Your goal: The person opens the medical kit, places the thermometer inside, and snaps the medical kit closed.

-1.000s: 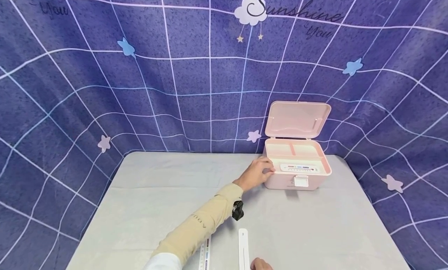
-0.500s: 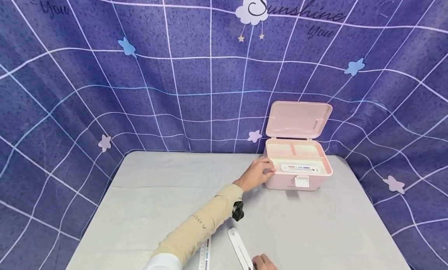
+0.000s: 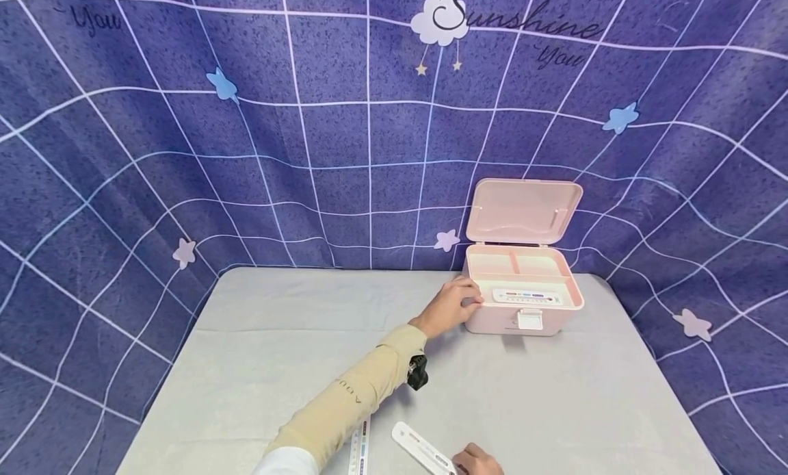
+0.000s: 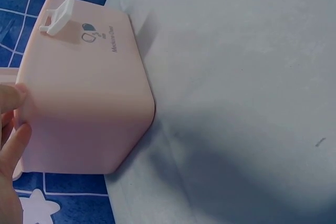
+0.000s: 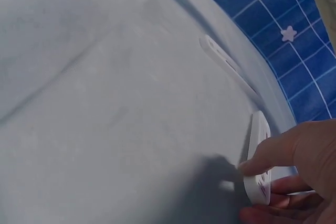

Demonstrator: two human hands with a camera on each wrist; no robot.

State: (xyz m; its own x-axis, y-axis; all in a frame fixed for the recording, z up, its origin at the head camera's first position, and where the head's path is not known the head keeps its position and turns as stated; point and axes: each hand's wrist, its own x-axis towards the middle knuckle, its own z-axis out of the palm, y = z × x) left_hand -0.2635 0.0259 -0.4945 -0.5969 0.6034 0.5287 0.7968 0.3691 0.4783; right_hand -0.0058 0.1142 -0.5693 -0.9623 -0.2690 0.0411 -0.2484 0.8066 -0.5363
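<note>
Three white strips in view, thermometer-like by their printed scales and colour bars. Held strip (image 3: pixel 425 450): pinched in the right hand (image 3: pixel 479 460) on the near part of the desk (image 3: pixel 585 393), about midway between left and right edges; thumb on one side, fingers on the other, gap narrow. Whether its free end touches the desk, I cannot tell.

Key relation: from the right fingers, the pink box (image 3: pixel 492 319) lies well apart, up toward the far right corner. The strip's long axis points instead from those fingers toward the far left corner, so it sits crosswise to the line to the box. Left hand (image 3: pixel 447 307) is much the nearer: its fingers are curled over the box's left front rim, thumb outside, holding it.

Box near the far edge, lid (image 3: pixel 523 210) raised at the back, white latch (image 3: pixel 530 319) facing the near edge. Third strip (image 3: pixel 526 296) lies in the long front compartment, parallel to the far edge. Second strip (image 3: pixel 360 451) lies near the near edge, partly hidden by the left sleeve (image 3: pixel 351 393), pointing away from that edge.

Surface: pale grey covering, faint creases, rounded far corners. Room: purple-blue curtain (image 3: pixel 345 133) with grid lines and stars behind and at both sides.
</note>
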